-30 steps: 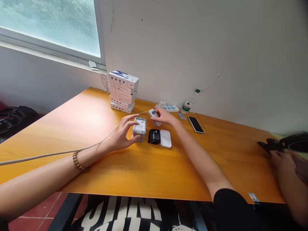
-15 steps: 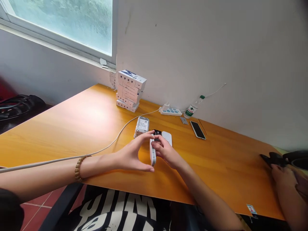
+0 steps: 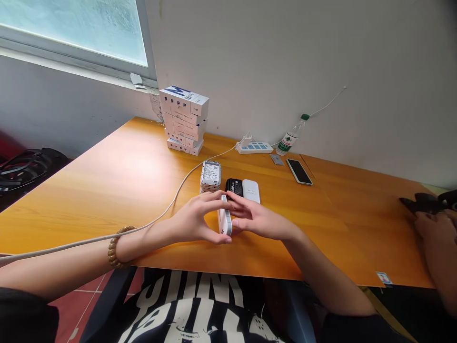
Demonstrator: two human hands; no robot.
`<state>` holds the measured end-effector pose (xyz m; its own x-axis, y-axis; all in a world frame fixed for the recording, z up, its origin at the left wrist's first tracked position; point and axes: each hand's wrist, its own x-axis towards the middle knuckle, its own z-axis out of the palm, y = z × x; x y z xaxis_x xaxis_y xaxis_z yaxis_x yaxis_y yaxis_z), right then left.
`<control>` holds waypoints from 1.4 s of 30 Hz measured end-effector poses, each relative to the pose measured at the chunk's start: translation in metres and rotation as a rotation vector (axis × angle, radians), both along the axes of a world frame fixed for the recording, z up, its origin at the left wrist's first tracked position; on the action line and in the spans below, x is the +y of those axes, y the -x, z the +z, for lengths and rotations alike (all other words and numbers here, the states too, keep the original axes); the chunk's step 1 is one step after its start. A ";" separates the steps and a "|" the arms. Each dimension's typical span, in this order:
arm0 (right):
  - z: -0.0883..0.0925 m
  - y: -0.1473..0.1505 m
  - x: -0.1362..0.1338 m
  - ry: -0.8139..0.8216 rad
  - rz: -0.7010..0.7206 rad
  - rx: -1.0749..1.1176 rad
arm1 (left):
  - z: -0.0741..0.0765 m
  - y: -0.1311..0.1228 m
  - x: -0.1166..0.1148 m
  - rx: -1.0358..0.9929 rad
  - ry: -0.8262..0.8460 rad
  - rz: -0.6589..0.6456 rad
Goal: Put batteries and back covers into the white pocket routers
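Observation:
A slim white device (image 3: 224,216) with rounded ends stands on edge above the near part of the table, between my hands. My left hand (image 3: 194,216) spans it, thumb at its lower end and fingers at its upper end. My right hand (image 3: 262,219) meets it from the right, fingertips at its upper part and thumb against its side; some of these fingers are hidden. Just beyond lie black batteries (image 3: 234,186) and a white cover-like piece (image 3: 251,191). Left of these is a stack of white devices (image 3: 211,174), the top one showing a printed label.
White boxes (image 3: 185,119) are piled by the wall. A power strip (image 3: 254,147), water bottle (image 3: 291,137), grey card (image 3: 276,159) and phone (image 3: 299,171) sit further back. A white cable (image 3: 171,205) crosses over my left forearm. Another person's hand (image 3: 432,224) is at far right.
My left hand has closed onto the device's ends. My right hand has loosened and its fingers have straightened along the device. The view has shifted, showing more of the batteries and white piece.

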<state>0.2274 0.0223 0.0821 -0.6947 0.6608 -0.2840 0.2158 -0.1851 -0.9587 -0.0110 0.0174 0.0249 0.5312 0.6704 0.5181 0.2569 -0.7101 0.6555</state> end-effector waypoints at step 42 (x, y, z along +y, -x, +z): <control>-0.017 0.008 -0.006 -0.204 -0.060 -0.321 | -0.025 -0.010 -0.003 -0.043 0.292 0.011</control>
<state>0.2196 0.0167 0.0654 -0.5500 0.7632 -0.3391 0.5056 -0.0189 -0.8626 -0.0009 0.0145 0.0001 0.5046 0.8001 0.3243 0.2317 -0.4873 0.8419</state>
